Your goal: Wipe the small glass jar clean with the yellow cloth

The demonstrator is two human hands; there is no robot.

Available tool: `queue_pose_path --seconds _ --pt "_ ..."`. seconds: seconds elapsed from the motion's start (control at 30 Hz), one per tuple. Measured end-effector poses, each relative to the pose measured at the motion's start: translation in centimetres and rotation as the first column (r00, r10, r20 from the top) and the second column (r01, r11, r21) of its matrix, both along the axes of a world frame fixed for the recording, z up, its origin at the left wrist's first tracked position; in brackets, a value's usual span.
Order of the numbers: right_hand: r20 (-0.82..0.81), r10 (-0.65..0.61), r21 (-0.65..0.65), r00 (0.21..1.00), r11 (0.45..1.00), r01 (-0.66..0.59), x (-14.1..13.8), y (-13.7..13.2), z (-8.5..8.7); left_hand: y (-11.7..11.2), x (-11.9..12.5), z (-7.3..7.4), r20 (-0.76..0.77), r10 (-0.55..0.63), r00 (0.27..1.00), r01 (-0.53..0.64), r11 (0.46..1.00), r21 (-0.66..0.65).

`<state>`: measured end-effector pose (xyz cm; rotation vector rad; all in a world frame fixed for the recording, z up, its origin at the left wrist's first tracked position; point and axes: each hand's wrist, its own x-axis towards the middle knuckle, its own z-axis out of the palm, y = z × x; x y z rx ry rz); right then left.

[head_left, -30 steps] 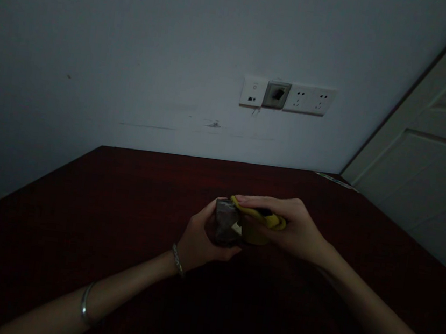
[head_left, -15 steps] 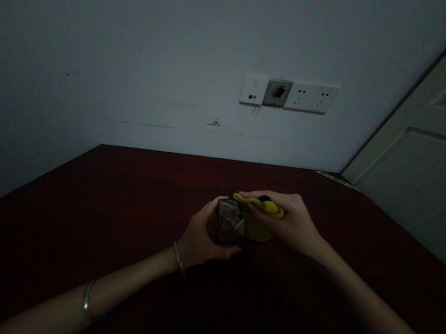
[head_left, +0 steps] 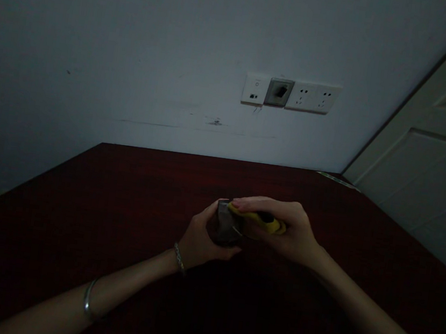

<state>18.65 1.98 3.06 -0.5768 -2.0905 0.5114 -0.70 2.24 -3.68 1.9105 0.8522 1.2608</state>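
My left hand (head_left: 200, 237) is closed around a small dark, boxy thing (head_left: 227, 228) with a shiny, glass-like surface. Dim light keeps me from telling its exact kind. In my right hand (head_left: 294, 230) is a folded yellow cloth (head_left: 275, 226) with a dark patch, pinched between thumb and fingers. The cloth's front edge lies against the upper right part of the boxy thing, and my right fingertips press on it there. The cloth's lower part is hidden in shadow.
Both forearms reach over a dark red table (head_left: 156, 180). Behind it rises a pale wall with a row of sockets and switches (head_left: 291, 94). A panelled white door (head_left: 431, 160) stands at the right. A thin pale strip (head_left: 337, 180) lies at the table's back right corner.
My right hand has come down slightly, bringing the cloth's edge onto the top right of the boxy thing. My left hand keeps its hold in nearly the same place.
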Motion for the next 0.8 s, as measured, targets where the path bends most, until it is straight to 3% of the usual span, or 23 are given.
queue_pose_path --seconds 0.13,0.27,0.43,0.57,0.8 --pt "0.072 0.037 -0.045 0.997 0.998 -0.034 0.0 -1.0 0.9 0.3 -0.2 -0.2 -0.072 0.082 0.994 -0.079 0.996 0.041" --pt "0.076 -0.107 0.007 0.991 0.994 0.107 0.5 -0.7 1.4 0.5 -0.3 -0.1 -0.118 0.121 0.986 -0.109 0.988 0.107" --pt "0.083 -0.224 0.059 0.971 0.974 0.220 0.1 0.3 0.2 0.5 -0.2 0.0 -0.134 0.108 0.985 -0.088 0.985 0.145" --pt "0.091 -0.143 0.034 0.986 0.990 0.140 -1.0 0.0 -0.4 0.3 -0.2 0.0 -0.140 0.096 0.986 -0.077 0.987 0.140" --pt "0.172 0.079 0.025 0.982 0.996 -0.085 -0.8 -0.4 1.0 0.2 0.0 -0.4 -0.125 0.052 0.991 -0.034 0.989 0.141"
